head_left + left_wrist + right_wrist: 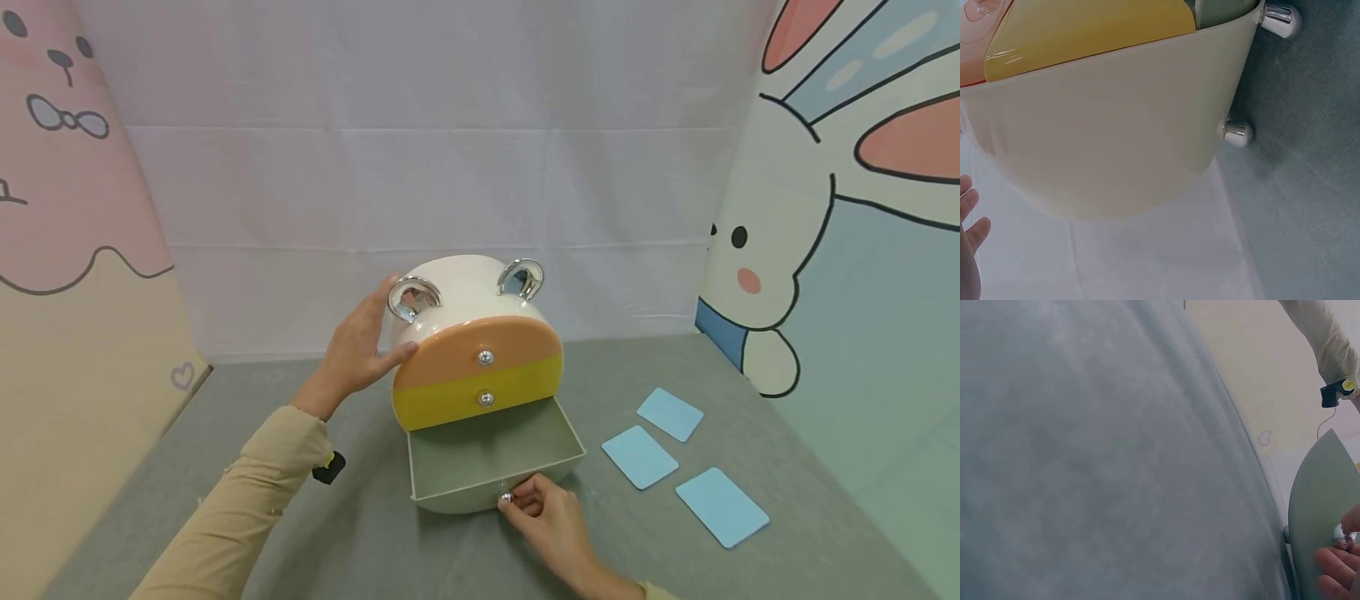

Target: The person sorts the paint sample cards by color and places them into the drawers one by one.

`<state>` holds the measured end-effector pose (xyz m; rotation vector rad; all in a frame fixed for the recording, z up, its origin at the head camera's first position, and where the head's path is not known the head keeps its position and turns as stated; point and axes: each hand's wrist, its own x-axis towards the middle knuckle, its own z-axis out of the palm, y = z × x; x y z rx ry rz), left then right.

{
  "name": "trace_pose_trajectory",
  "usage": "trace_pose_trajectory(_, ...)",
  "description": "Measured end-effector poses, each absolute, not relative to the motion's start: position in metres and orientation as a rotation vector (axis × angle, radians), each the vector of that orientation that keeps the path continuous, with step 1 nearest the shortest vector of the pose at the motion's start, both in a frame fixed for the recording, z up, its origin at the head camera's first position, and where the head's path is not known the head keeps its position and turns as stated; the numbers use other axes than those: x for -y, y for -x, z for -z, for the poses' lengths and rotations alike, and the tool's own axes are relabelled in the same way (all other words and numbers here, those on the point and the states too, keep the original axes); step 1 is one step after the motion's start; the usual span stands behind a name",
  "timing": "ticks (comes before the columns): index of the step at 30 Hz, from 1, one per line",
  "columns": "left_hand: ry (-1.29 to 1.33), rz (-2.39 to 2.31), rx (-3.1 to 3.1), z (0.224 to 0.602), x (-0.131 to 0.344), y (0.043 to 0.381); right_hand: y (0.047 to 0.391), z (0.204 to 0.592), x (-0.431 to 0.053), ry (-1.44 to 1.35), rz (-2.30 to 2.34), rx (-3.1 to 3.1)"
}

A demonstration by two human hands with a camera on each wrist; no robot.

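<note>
A small white drawer box (468, 283) with two silver ear-shaped loops stands on the table, its front striped orange, yellow and green. Its bottom green drawer (487, 450) is pulled out and holds nothing. Between thumb and fingers, my right hand (551, 525) pinches the silver knob (506, 497) of that drawer; the right wrist view also shows this pinch on the knob (1339, 534). My left hand (363, 346) rests against the box's left side, fingers extended, thumb near the orange drawer (450, 354). The yellow drawer (442, 400) is closed.
Three light blue cards (639, 457) lie on the grey table (337, 533) to the right of the box. Short silver feet (1238, 134) support the box. A white cloth (450, 167) hangs behind, with cartoon-printed panels (862, 275) at both sides.
</note>
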<state>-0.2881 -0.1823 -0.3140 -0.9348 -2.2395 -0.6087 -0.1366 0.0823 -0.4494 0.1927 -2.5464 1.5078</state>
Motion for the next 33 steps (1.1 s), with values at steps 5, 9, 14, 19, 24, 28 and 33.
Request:
trace_pose_trajectory(5, 0.932, 0.617, 2.245, 0.314, 0.182, 0.288, 0.136, 0.450, -0.082, -0.202, -1.494, 2.559)
trace_pose_trajectory(9, 0.923, 0.613, 2.251, 0.313, 0.183, 0.287, 0.136, 0.450, -0.083, -0.224, -1.474, 2.567)
trace_pose_trajectory(14, 0.925, 0.628, 2.251, 0.313, 0.182, 0.286, 0.136, 0.450, -0.086, -0.282, -1.472, 2.557)
trace_pose_trajectory(19, 0.922, 0.638, 2.253, 0.314, 0.182, 0.287, 0.137, 0.444, -0.095, -0.381, -1.477, 2.565)
trace_pose_trajectory(24, 0.925, 0.635, 2.253, 0.314, 0.183, 0.287, 0.139, 0.433, -0.110, -0.396, -1.526, 2.625)
trace_pose_trajectory(28, 0.925, 0.637, 2.252, 0.314, 0.182, 0.287, 0.142, 0.421, -0.128, -0.424, -1.530, 2.664)
trace_pose_trajectory(33, 0.927, 0.638, 2.243, 0.314, 0.181, 0.286, 0.144, 0.405, -0.157, -0.420, -1.314, 2.729)
